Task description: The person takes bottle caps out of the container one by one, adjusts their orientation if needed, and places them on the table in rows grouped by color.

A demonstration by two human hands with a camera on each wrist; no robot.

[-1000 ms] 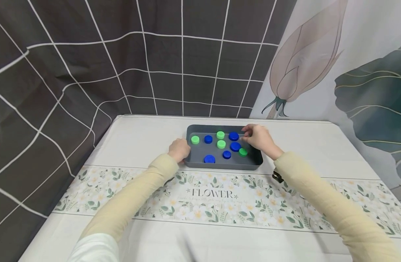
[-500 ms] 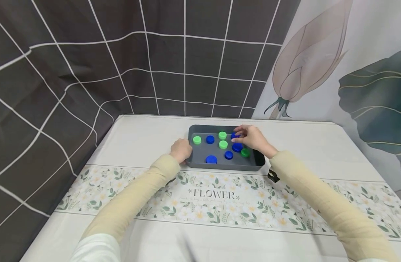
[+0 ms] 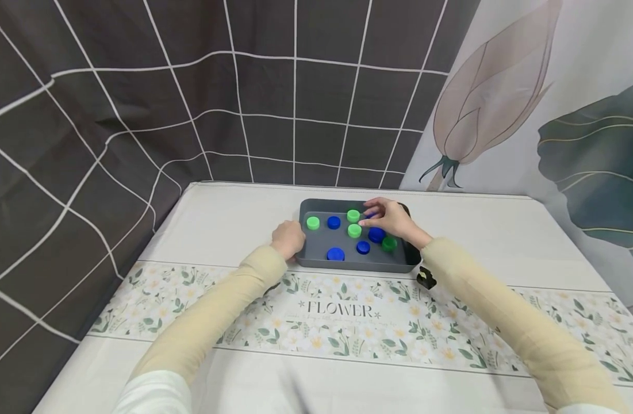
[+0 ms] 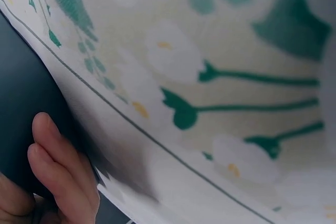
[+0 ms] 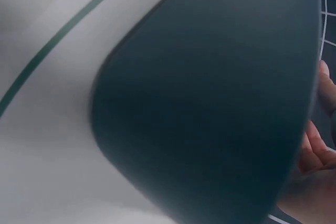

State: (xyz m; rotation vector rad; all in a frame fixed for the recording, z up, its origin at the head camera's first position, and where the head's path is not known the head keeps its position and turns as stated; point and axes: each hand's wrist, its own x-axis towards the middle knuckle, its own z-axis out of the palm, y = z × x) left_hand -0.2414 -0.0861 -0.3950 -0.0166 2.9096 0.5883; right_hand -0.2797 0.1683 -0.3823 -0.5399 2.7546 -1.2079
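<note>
A shallow dark grey tray stands on the table with several round blue and green bottle caps in it. My left hand grips the tray's left end; in the left wrist view its fingers lie against the outer wall. Over the back right of the tray is my right hand, thumb and fingers apart. Its thumb tip is right at a green cap, with another green cap just behind. A blue cap shows below the hand, and one more blue cap is mostly hidden under it.
A white tablecloth with a floral band covers the table. Behind hangs a dark gridded curtain, and at right a white curtain with a flower print. A small black object shows at my right wrist.
My right hand has moved left over the tray, from its right end toward the green caps, and now covers most of a back blue cap. The left hand stays at the tray's end.
</note>
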